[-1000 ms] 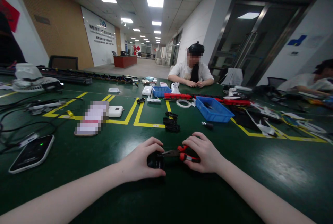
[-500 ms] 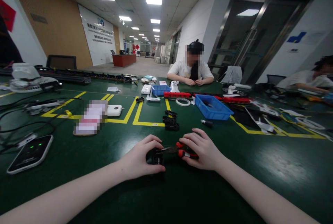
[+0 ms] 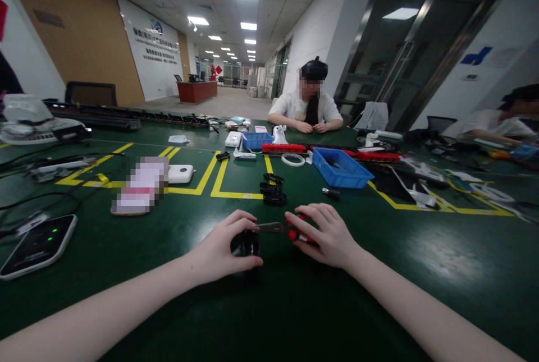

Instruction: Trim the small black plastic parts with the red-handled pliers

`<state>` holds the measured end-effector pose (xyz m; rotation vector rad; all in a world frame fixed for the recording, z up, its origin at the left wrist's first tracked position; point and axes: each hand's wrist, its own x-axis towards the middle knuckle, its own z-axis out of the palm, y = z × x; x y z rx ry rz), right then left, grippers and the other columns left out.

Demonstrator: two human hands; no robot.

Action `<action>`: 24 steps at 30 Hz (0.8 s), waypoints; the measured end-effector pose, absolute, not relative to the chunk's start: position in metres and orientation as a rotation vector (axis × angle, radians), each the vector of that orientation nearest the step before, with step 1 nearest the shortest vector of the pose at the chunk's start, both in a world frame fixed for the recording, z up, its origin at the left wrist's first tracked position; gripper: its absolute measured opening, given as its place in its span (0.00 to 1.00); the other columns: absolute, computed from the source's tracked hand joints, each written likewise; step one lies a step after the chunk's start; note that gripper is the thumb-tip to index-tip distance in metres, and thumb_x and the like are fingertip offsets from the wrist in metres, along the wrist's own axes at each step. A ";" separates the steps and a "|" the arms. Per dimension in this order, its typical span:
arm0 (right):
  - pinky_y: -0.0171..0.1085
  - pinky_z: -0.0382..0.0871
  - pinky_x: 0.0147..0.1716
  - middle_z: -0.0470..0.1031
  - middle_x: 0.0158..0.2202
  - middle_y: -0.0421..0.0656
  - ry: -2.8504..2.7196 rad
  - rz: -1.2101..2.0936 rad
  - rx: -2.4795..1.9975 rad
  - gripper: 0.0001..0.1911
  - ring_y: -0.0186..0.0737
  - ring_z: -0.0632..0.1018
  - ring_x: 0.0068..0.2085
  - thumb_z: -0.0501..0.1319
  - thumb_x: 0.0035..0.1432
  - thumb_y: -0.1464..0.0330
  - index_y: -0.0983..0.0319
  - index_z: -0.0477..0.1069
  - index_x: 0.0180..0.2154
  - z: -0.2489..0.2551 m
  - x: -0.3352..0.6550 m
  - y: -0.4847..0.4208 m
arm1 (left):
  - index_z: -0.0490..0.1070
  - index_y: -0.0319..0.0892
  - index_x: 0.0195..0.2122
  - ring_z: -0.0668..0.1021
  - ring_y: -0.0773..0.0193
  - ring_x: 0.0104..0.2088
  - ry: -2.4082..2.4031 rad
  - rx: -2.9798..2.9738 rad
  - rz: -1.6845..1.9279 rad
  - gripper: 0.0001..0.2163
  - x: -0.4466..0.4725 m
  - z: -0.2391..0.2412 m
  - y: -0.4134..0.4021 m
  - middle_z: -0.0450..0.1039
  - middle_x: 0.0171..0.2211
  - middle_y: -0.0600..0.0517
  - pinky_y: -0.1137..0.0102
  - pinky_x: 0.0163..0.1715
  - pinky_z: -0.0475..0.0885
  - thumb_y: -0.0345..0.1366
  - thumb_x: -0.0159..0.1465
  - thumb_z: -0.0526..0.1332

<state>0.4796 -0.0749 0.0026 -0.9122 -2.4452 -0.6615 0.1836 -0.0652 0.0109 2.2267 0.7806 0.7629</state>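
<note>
My left hand (image 3: pixel 223 247) is closed round a small black part (image 3: pixel 245 244) resting on the green table (image 3: pixel 269 306). My right hand (image 3: pixel 326 236) grips the red handles of a pair of pliers (image 3: pixel 283 229). The pliers' metal jaws point left and reach the top of the black part. A small pile of similar black parts (image 3: pixel 272 189) lies just beyond my hands, with one dark cylindrical piece (image 3: pixel 331 193) to its right.
A blue bin (image 3: pixel 339 168) and a roll of white tape (image 3: pixel 293 159) sit further back. A phone (image 3: pixel 36 245) and cables lie at the left, a white box (image 3: pixel 181 173) near yellow floor-style markings. One person sits opposite, another at the far right.
Both hands stay on the part and pliers. The pliers' jaws have risen slightly onto the top of the black part, and the view has shifted a little.
</note>
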 end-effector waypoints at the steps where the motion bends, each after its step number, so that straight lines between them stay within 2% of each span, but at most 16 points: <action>1: 0.50 0.68 0.45 0.71 0.51 0.52 -2.428 -0.654 -0.915 0.28 0.53 0.72 0.48 0.58 0.62 0.63 0.57 0.62 0.63 0.002 0.480 -0.075 | 0.70 0.45 0.48 0.73 0.49 0.54 0.777 2.223 0.774 0.18 0.183 0.010 -0.065 0.67 0.54 0.46 0.51 0.54 0.71 0.39 0.58 0.70; 12: 0.47 0.68 0.43 0.73 0.48 0.52 -2.447 -0.603 -0.929 0.24 0.50 0.74 0.46 0.58 0.62 0.64 0.61 0.66 0.59 0.003 0.477 -0.074 | 0.71 0.46 0.46 0.70 0.48 0.58 0.795 2.192 0.845 0.15 0.181 0.006 -0.062 0.64 0.58 0.46 0.49 0.57 0.69 0.38 0.59 0.69; 17: 0.47 0.68 0.42 0.74 0.47 0.52 -2.450 -0.588 -0.930 0.24 0.50 0.75 0.46 0.58 0.61 0.64 0.62 0.68 0.58 0.003 0.477 -0.073 | 0.70 0.47 0.50 0.70 0.49 0.59 0.809 2.188 0.886 0.18 0.182 0.005 -0.061 0.64 0.58 0.47 0.50 0.58 0.69 0.37 0.59 0.69; 24: 0.43 0.69 0.37 0.74 0.45 0.52 -2.497 -0.580 -0.920 0.23 0.47 0.75 0.43 0.58 0.62 0.63 0.61 0.68 0.57 0.002 0.476 -0.073 | 0.71 0.46 0.49 0.70 0.49 0.59 0.799 2.226 0.882 0.18 0.182 0.003 -0.061 0.65 0.58 0.46 0.49 0.58 0.68 0.36 0.58 0.70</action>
